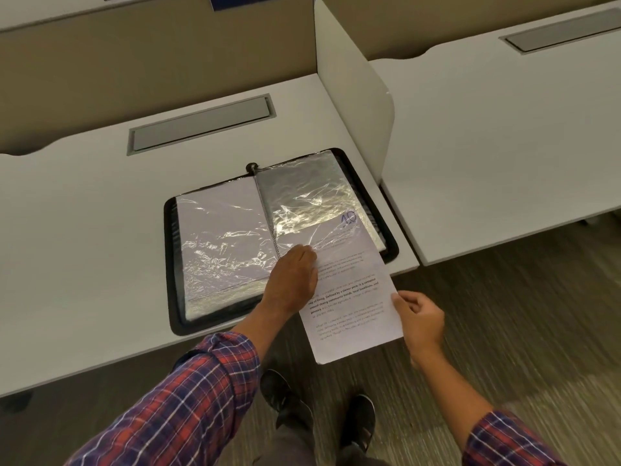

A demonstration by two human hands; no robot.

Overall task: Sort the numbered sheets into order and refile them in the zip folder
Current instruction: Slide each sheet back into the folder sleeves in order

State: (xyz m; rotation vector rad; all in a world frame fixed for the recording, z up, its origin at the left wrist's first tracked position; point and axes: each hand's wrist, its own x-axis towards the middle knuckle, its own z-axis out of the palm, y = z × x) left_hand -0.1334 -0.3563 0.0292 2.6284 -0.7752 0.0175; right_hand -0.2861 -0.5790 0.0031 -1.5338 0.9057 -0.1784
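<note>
1. White desk [84,247], viewed from standing height; the work is at its front right corner.
2. Right hand [420,317]: thumb on top and fingers beneath, pinching the right edge of the printed sheet [353,297] near its lower end.
3. Left hand [295,274]: knuckles up, fingers curled down at the point where the sheet enters the plastic sleeve [302,196], just right of the spine. The fingertips are hidden, so I cannot tell whether they grip plastic, paper or both.
4. Sheet: upper part is inside the right-hand sleeve, with a handwritten "40" [348,218] showing through the plastic at its top right corner. Lower part sticks out past the desk edge, over the carpet [504,314]. It sits tilted, not square with the sleeve.
5. Zip folder [173,264]: black, lying open and flat at the desk's front edge. The left-hand page [218,230] holds a white sheet under crinkled plastic. The zip pull [251,168] lies at the top of the spine.
6. Behind the folder: grey cable hatch [201,124] set into the desktop.
7. Right of the folder: white divider panel [353,105], upright, then a second desk [487,146].
8. Person: plaid shirt sleeves [188,398], dark shoes [285,395] on the carpet.
</note>
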